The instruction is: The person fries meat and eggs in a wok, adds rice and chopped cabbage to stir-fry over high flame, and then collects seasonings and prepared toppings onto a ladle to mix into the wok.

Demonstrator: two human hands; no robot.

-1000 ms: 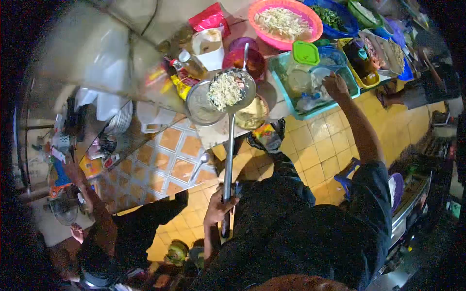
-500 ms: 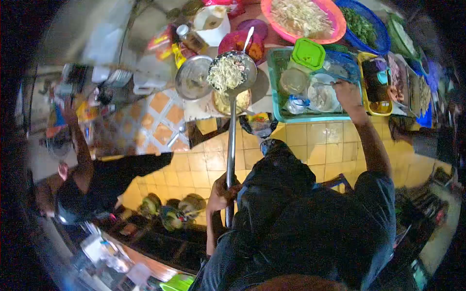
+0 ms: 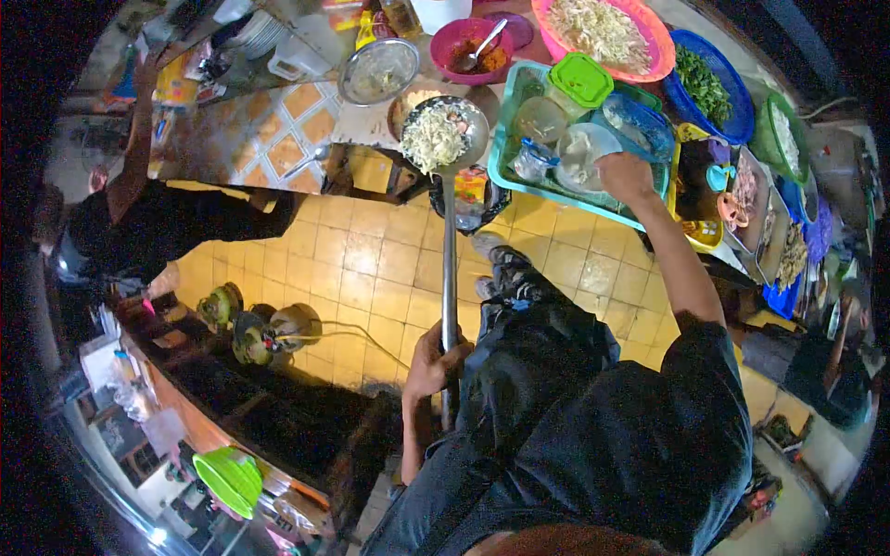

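My left hand [image 3: 431,361] is wrapped round the handle of a long metal ladle [image 3: 450,250]. Shredded pale cabbage [image 3: 436,137] fills the left part of the ladle's wide bowl, at the table's near edge. My right hand [image 3: 626,178] is at a round tub [image 3: 584,148] of white powder, its fingers bent together over the right side; what they hold, if anything, is hidden. The tub stands in a turquoise tray [image 3: 501,153], with a clear round container [image 3: 540,119], a green-lidded box [image 3: 582,79] and a small plastic bag [image 3: 533,162].
A pink basin [image 3: 663,51] of shredded cabbage and a blue basket [image 3: 742,116] of greens stand behind. Left of them are a magenta bowl [image 3: 445,46] with a spoon and a steel plate [image 3: 357,79]. Another person [image 3: 120,213] works at left. Gas cylinders [image 3: 250,338] stand on the floor.
The camera view has shifted. The ladle has drawn back toward the table's near edge, uncovering the magenta bowl. My right hand remains at the powder tub.
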